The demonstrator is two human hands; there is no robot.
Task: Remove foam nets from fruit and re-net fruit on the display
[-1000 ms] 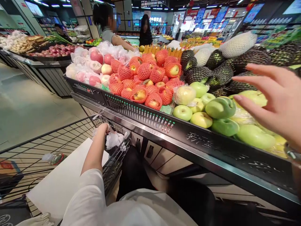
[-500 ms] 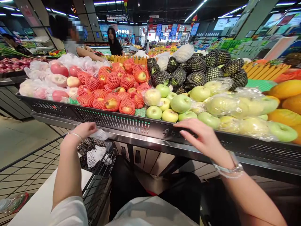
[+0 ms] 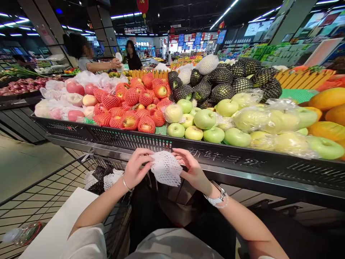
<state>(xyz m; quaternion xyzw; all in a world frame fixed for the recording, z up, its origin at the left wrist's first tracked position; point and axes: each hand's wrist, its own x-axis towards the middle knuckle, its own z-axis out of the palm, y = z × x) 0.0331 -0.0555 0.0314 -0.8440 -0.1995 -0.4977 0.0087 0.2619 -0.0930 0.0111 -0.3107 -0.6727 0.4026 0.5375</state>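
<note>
A white foam fruit net (image 3: 166, 169) hangs between my two hands, just in front of the black display tray (image 3: 215, 156). It looks flat, with its mesh spread. My left hand (image 3: 138, 168) pinches its left side between thumb and fingers. At the net's right edge, my right hand (image 3: 192, 169) has its thumb and curled fingers closed on it; some fingertips are hidden behind the mesh. Closest behind the hands are green apples (image 3: 205, 119) and apples in red foam nets (image 3: 147, 124).
A shopping cart (image 3: 48, 180) stands at my left, with black and white netted items (image 3: 104, 178), a white board (image 3: 63, 219) and a bottle (image 3: 23, 233) in it. Dark netted fruits (image 3: 222, 91) lie farther back. Two people (image 3: 132, 57) stand beyond the display.
My left hand has brought the white foam net rightward from over the cart. My right hand has moved left from the tray edge and taken the net's other side.
</note>
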